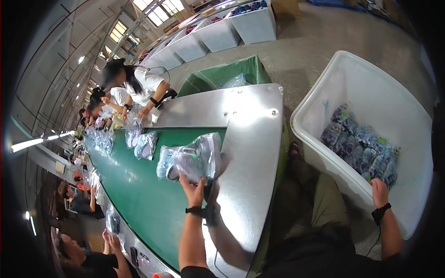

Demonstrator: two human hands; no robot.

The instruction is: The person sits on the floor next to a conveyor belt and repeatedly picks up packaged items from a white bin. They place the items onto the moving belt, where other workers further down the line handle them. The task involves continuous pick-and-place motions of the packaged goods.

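My left hand point(193, 189) is closed on the lower edge of a clear plastic bag with grey shoes point(204, 155) inside, over the end of a green conveyor belt point(153, 194). The bag tilts, and part of my grip is hidden behind the plastic. Off to the right, my right hand point(379, 192) is wrapped over the near rim of a large white bin point(324, 160). Rows of bagged grey-blue shoes point(364, 146) lie at the bottom of this bin. Just beyond the held bag, another bagged pair point(145, 145) rests on the belt.
A metal table edge point(252, 153) frames the belt's end. More bagged shoes point(100, 140) lie farther along, with co-workers point(141, 83) on both sides. Behind the table stands a green-lined container point(204, 79); several white bins point(252, 25) line the back.
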